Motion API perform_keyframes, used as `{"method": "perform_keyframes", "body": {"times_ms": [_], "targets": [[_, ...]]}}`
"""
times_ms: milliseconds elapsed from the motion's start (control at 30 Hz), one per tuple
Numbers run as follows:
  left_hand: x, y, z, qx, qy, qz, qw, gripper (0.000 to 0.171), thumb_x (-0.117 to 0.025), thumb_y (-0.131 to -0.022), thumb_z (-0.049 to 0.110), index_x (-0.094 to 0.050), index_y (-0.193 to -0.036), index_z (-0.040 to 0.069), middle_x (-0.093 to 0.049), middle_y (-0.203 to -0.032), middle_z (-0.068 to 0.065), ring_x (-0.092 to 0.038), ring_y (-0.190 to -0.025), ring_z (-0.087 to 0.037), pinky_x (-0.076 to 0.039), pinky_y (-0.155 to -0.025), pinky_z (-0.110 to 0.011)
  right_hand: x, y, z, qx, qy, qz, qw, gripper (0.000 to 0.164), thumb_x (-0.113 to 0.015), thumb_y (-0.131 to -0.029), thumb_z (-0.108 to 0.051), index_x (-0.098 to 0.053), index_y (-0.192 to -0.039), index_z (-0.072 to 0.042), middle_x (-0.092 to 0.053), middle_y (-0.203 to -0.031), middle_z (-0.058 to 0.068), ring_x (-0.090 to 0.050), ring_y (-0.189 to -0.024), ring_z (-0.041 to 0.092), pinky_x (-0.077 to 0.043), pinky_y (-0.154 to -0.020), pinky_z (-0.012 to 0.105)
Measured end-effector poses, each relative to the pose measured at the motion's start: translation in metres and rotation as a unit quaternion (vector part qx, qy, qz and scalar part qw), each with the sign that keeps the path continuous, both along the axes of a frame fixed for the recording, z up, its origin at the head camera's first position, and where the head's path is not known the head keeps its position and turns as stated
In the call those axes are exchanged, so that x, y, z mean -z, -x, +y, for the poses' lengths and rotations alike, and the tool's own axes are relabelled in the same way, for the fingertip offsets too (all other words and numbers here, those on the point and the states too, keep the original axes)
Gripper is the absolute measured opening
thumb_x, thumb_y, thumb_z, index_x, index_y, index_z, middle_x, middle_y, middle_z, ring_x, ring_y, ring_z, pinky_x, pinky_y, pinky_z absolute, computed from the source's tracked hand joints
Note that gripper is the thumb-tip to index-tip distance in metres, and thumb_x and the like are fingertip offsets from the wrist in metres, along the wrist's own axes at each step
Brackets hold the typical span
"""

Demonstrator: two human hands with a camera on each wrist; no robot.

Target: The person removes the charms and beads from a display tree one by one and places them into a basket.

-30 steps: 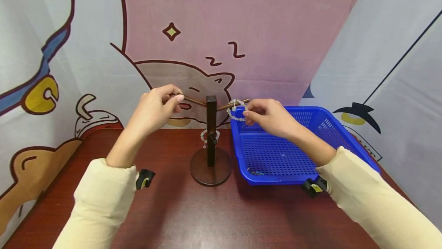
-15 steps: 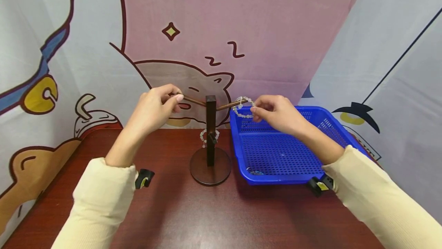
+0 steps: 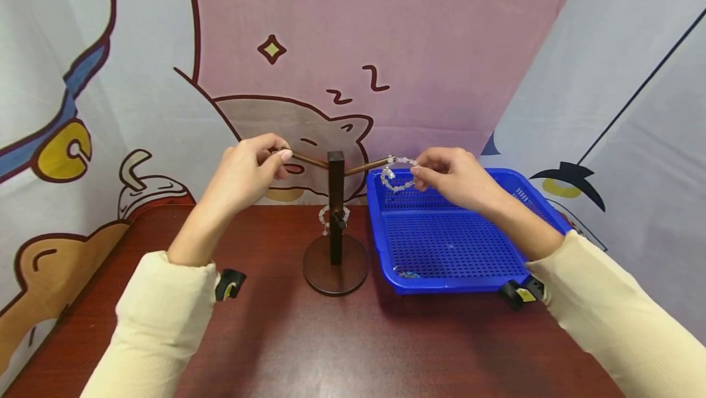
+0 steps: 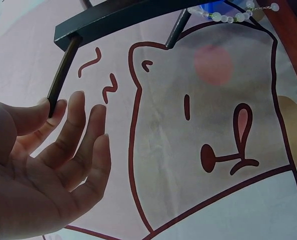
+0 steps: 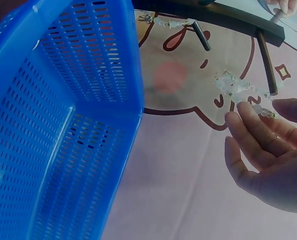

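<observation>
A dark wooden stand (image 3: 336,202) with a round base and side pegs stands on the table. My left hand (image 3: 245,171) pinches the outer end of the left peg (image 4: 63,75) between thumb and index finger; its other fingers are spread. With thumb and fingertips, my right hand (image 3: 458,180) pinches a clear beaded bracelet (image 3: 396,189) at the tip of the right peg (image 3: 364,168). Whether the bracelet still encircles that tip I cannot tell. Lower on the stand, a second pale beaded bracelet (image 3: 323,219) hangs at a short front peg (image 3: 339,220).
A blue perforated plastic basket (image 3: 380,251) sits right of the stand, below my right hand. In its near left corner lies a small bluish beaded item (image 3: 408,275). Behind the reddish-brown table (image 3: 276,336) hangs a cartoon-printed cloth (image 3: 441,36).
My right hand has moved to the right and slightly up, drawing the bracelet along the right peg to its outer tip. The left hand and the stand have kept their places.
</observation>
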State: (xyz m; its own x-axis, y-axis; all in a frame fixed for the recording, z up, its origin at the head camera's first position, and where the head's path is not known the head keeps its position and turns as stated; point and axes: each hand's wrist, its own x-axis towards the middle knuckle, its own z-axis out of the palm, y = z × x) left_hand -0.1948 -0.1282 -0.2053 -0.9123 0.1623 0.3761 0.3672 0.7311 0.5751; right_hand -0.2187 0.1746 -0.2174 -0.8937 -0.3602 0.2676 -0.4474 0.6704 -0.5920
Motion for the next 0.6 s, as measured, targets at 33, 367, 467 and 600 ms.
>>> {"method": "perform_keyframes", "body": {"times_ms": [33,367,467,600], "targets": [[0.000,0.000,0.000,0.000,0.000,-0.001,1.0000,0.015,-0.050,-0.095,0.016,-0.062,-0.098,0.007,-0.065,-0.072,-0.008,-0.054,-0.066,-0.021,-0.037,-0.060,-0.032,0.000,0.000,0.001,0.000,-0.001,0.002,1.000,0.016,-0.056,-0.092,-0.015,-0.063,-0.086,-0.003,-0.065,-0.073,0.007,-0.061,-0.072,0.021,-0.044,-0.067,0.030],[-0.001,-0.001,0.000,-0.001,-0.005,-0.009,0.9999,0.014,-0.050,-0.094,0.016,-0.061,-0.097,0.008,-0.066,-0.074,-0.009,-0.054,-0.065,-0.021,-0.036,-0.058,-0.031,-0.003,-0.005,0.013,0.001,-0.015,0.003,1.000,0.016,-0.055,-0.092,-0.017,-0.063,-0.087,-0.004,-0.065,-0.073,0.008,-0.061,-0.072,0.020,-0.045,-0.065,0.028],[-0.001,-0.002,-0.001,0.004,-0.011,-0.010,0.9999,0.013,-0.051,-0.094,0.016,-0.061,-0.095,0.007,-0.066,-0.074,-0.010,-0.056,-0.067,-0.022,-0.037,-0.059,-0.032,-0.004,-0.009,0.016,0.004,-0.020,0.002,1.000,0.016,-0.056,-0.092,-0.017,-0.063,-0.087,-0.004,-0.065,-0.073,0.007,-0.061,-0.070,0.016,-0.045,-0.064,0.027],[-0.001,-0.003,-0.001,0.010,-0.016,-0.011,0.9998,0.014,-0.051,-0.094,0.017,-0.061,-0.094,0.007,-0.066,-0.074,-0.009,-0.059,-0.070,-0.024,-0.038,-0.061,-0.032,-0.004,-0.013,0.022,0.004,-0.025,-0.003,1.000,0.017,-0.056,-0.092,-0.019,-0.064,-0.088,-0.004,-0.064,-0.072,0.005,-0.061,-0.070,0.016,-0.045,-0.064,0.026]]}}
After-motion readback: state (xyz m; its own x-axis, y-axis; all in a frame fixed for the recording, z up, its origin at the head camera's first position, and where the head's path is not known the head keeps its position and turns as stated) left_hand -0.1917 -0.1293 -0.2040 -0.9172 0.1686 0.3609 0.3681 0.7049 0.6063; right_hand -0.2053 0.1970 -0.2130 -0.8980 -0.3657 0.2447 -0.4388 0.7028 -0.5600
